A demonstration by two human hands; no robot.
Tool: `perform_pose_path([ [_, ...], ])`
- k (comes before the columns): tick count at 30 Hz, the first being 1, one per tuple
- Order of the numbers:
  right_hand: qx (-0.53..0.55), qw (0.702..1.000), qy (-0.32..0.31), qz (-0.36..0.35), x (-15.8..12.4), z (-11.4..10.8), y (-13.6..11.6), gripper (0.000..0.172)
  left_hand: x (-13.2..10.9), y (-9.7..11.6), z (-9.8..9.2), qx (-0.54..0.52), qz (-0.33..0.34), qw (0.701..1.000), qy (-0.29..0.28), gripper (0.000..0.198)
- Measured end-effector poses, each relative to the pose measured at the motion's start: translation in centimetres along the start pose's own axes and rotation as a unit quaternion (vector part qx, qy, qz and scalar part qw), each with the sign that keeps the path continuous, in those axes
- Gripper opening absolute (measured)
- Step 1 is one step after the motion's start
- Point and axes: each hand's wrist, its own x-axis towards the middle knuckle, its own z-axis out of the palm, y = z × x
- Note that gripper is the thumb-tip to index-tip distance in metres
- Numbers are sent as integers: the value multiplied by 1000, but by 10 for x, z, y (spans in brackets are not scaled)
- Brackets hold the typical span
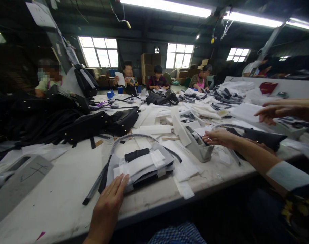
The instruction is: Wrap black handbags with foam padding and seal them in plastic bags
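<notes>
My left hand (110,200) lies with its fingers flat on the near left edge of a folded black bag wrapped in white paper (141,169). A short black roll (137,155) rests on top of this bundle, and a long handle strap in clear wrap (118,139) arches behind it. At the grey tape dispenser (204,154), right of the bundle, my right hand (221,139) has its fingertips closed together by the tape end. The clear tape itself hardly shows. A white board (179,127) leans against the dispenser.
Black bags (98,123) are heaped on the left, and another grey dispenser (19,179) stands at the near left. A co-worker's hands (273,112) reach in from the right above a black bag (266,137). Several people sit across the table, beyond paper sheets (154,117).
</notes>
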Motion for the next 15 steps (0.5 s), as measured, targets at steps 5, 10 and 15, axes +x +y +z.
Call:
perform_pose_path([
  [5, -9, 1000, 28, 12, -54, -13, 11, 24, -1, -3, 4, -15, 5, 1000, 8, 56],
  [10, 16, 996, 87, 5, -77, -4, 58, 27, -2, -2, 6, -25, -7, 1000, 4, 54],
  [15, 0, 990, 132, -41, -59, 7, 102, 39, -3, -3, 5, -16, -2, 1000, -4, 53],
])
